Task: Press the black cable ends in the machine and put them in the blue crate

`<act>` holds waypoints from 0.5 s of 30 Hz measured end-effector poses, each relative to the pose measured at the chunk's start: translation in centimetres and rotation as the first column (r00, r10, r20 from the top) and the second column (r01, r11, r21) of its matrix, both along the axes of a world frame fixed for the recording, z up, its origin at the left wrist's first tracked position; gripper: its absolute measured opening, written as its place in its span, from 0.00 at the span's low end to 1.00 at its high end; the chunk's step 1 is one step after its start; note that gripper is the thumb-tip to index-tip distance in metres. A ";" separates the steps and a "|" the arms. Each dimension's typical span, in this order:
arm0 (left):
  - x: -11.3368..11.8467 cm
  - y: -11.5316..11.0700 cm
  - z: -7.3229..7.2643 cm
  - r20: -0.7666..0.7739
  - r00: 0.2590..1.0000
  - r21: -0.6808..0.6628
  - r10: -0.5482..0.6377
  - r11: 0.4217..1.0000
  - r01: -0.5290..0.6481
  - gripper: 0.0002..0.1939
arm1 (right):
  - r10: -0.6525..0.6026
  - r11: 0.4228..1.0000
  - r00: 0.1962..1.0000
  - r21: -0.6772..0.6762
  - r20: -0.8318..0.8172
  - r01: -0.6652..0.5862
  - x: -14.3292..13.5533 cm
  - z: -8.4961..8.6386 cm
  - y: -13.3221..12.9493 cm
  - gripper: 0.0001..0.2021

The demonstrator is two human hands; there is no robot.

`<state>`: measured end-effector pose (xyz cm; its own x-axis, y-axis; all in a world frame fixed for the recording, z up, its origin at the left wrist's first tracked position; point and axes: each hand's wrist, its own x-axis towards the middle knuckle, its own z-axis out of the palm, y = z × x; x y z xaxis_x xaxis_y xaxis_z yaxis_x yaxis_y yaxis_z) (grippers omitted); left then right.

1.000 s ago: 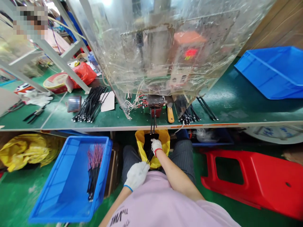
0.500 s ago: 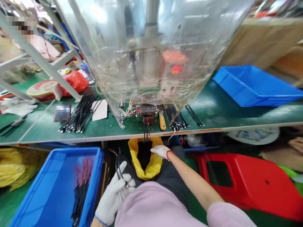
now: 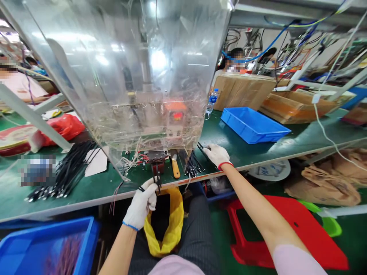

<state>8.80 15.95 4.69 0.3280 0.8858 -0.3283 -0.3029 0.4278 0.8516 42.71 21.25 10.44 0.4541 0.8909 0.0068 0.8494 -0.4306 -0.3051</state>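
My left hand [image 3: 143,202], in a white glove, is closed round dark cables at the bench's front edge, just below the small fixture [image 3: 157,158] under the clear shield [image 3: 137,95]. Pink wire ends [image 3: 114,198] hang to its left. My right hand [image 3: 217,154], also gloved, is on the bench over thin black cables [image 3: 202,147]; its fingertips are pressed together at them. Between the hands lie a wooden-handled tool [image 3: 175,167] and a bundle of black cables [image 3: 194,165]. A larger black cable pile [image 3: 69,168] lies left, beside a white card [image 3: 97,162].
An open yellow bag [image 3: 174,225] sits below the bench edge. Blue bins stand at lower left [image 3: 93,233] and right on the bench [image 3: 255,131]. A red stool [image 3: 286,225] is at lower right. Cardboard boxes [image 3: 243,91] and people are behind.
The view has turned right. My left hand has risen from my lap to the fixture with the cables. My right hand has moved from beside the yellow bag up to the bench cables.
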 end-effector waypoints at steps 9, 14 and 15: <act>0.5 -2.2 1.7 -0.441 0.892 0.063 -0.102 0.988 0.144 0.17 | -0.068 0.998 0.991 -0.015 -0.114 0.067 0.7 -2.9 6.4 0.10; 0.5 -2.9 2.2 -0.341 0.921 0.051 -0.189 0.974 0.219 0.18 | 0.031 0.974 0.881 0.212 -0.471 0.080 1.1 -0.9 3.3 0.08; 0.6 -3.1 2.1 -0.289 0.939 0.060 -0.188 0.975 0.213 0.19 | 0.091 0.940 0.766 0.309 -0.636 0.145 0.7 -0.5 1.9 0.08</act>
<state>9.38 12.82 6.79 0.4081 0.8410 -0.3552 0.0370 0.3735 0.9269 43.44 23.15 9.89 0.4811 0.8766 -0.0086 0.3971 -0.2267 -0.8893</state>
